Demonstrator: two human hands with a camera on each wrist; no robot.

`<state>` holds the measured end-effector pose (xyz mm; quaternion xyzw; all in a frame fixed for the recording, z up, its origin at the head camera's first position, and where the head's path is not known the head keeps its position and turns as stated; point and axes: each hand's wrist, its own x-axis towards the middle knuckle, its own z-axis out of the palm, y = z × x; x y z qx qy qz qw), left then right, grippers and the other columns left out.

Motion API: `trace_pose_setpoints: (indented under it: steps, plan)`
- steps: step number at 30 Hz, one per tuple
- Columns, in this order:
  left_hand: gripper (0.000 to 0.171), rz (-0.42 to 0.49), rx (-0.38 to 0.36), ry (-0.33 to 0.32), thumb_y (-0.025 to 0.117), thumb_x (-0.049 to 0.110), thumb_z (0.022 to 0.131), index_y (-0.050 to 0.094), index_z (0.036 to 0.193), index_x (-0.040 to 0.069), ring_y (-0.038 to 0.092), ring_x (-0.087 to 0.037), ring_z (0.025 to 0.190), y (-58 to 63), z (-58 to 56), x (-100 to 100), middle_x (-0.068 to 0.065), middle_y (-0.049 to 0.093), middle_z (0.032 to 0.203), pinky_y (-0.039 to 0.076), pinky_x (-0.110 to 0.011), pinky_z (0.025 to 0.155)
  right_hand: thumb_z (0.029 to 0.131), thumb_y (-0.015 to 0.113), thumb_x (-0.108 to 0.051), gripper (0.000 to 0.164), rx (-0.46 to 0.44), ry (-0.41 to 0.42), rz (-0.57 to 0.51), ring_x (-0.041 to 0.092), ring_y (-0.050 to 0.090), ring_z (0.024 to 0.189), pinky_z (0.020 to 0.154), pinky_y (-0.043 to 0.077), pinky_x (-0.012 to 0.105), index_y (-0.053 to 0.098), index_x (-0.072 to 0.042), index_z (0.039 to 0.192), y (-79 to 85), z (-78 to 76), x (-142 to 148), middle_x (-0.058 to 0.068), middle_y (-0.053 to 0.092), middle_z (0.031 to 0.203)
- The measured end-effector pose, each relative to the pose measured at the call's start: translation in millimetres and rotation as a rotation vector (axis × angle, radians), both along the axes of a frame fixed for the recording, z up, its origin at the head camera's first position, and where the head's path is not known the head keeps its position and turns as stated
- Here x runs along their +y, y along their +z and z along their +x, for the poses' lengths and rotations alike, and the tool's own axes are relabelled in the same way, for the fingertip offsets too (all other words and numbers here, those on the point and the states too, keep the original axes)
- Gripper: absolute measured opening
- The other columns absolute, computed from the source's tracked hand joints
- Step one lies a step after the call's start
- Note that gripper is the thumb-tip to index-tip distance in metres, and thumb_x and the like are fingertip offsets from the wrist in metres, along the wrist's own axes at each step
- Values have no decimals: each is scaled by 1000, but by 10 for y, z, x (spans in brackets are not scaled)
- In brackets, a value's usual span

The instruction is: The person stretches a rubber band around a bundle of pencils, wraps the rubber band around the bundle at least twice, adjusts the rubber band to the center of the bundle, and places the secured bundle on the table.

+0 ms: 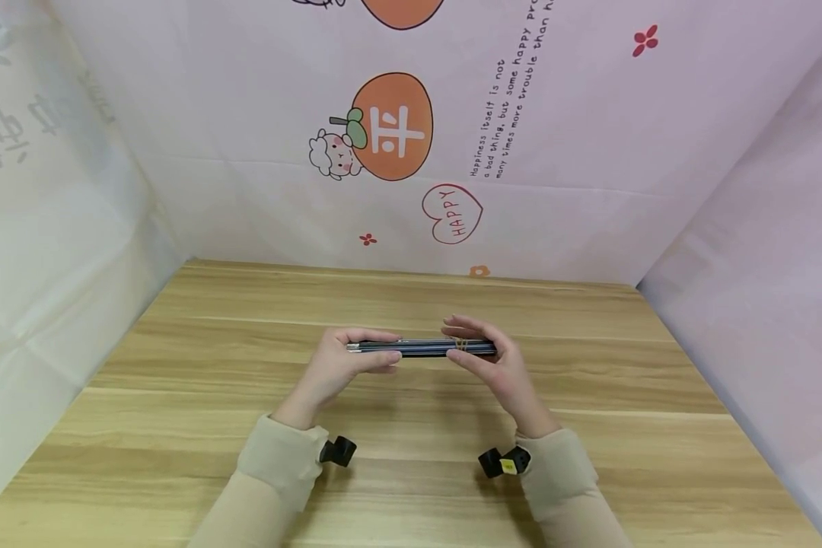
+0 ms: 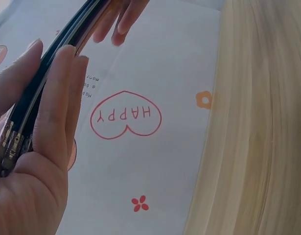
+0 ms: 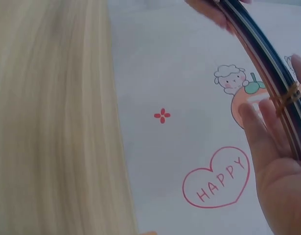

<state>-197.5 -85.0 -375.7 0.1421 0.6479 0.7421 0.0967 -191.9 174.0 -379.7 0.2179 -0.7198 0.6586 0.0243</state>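
Observation:
A bundle of dark, shiny pencils (image 1: 425, 348) is held level above the table, lying crosswise between the two hands. My left hand (image 1: 336, 361) grips its left end, thumb on the near side and fingers on the far side. Metal ferrules (image 2: 13, 144) show at that end in the left wrist view. Around the other end, my right hand (image 1: 500, 369) holds the bundle between thumb and fingers. A tan rubber band (image 3: 287, 98) circles the pencils there, beside the right fingers. The palms hide parts of both ends.
Below the hands lies a wood-grain table (image 1: 411, 487). A white printed sheet (image 1: 562, 152) stands behind it, with pale sheets on the left and right sides. Small black cameras (image 1: 339, 451) sit at both wrists by the beige sleeves (image 1: 281, 464).

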Motion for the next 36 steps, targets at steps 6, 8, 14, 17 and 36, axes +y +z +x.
trace_pose_setpoints:
  steps: [6,8,14,17,36]
  plan:
    - [37,-35,-4,24,82,7,79,72,113,-4,75,-24,85,18,-13,-65,-13,74,110,61,-38,87,88,72,-2,43,24,28,54,7,67,106,82,59,22,61,3,129,39,-22,108,-7,69,123]
    - [37,-42,-3,34,82,7,79,72,112,-4,75,-21,85,24,-14,-85,-11,74,110,61,-38,87,87,73,-3,38,14,-7,83,6,67,96,76,58,21,65,2,124,51,-25,150,-10,71,116]
    - [35,-113,13,57,85,15,77,76,109,3,74,-19,92,18,-5,-90,-7,74,113,60,-33,89,85,77,-7,28,-12,-71,148,9,67,84,71,59,23,72,2,110,76,-13,175,-12,73,98]
    - [34,-139,29,43,86,18,77,77,107,4,73,-19,93,1,-6,-44,-8,75,112,60,-32,86,83,79,-7,29,-5,-43,164,10,68,88,73,60,23,73,4,109,81,5,127,-12,73,101]
    - [33,-115,4,48,85,17,77,77,107,4,73,-18,92,-7,16,33,-8,74,114,60,-32,86,82,81,-15,32,52,-74,302,8,69,95,77,59,24,75,-6,113,171,46,171,9,74,114]
